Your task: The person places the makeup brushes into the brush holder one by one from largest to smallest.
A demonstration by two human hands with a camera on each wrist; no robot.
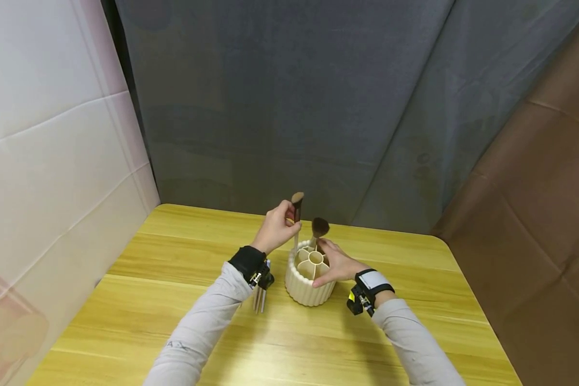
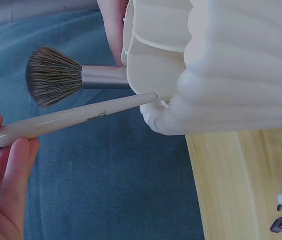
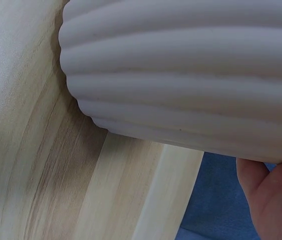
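Spare brushes point(image 1: 260, 292) lie half hidden under the left wrist — count unclear.

Even soft light, faint shadows; head view sharp, wrist views close, slightly soft.
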